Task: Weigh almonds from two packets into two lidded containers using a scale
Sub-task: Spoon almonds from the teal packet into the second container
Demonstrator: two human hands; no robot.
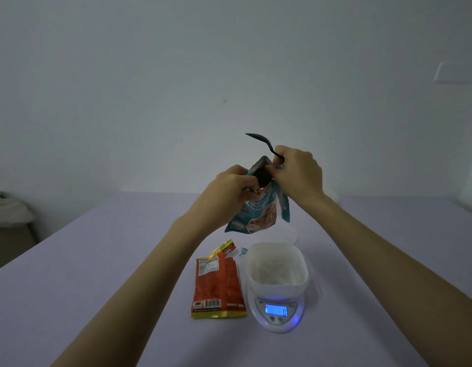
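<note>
A blue packet (261, 213) hangs in the air above the table, its top pulled open. My left hand (229, 186) pinches the left edge of its mouth. My right hand (298, 173) pinches the right edge and also holds a dark spoon (258, 140), whose bowl points up and to the left. Below, a white container (277, 268) with a strainer insert sits on a white scale (278, 311) with a lit blue display. An orange packet (217, 284) lies flat left of the scale, its top torn.
The lilac table (97, 274) runs to a pale wall. A small torn scrap (243, 251) lies behind the orange packet. A clear lid or container edge (294, 235) shows behind the white container. A white bundle (7, 210) sits at far left.
</note>
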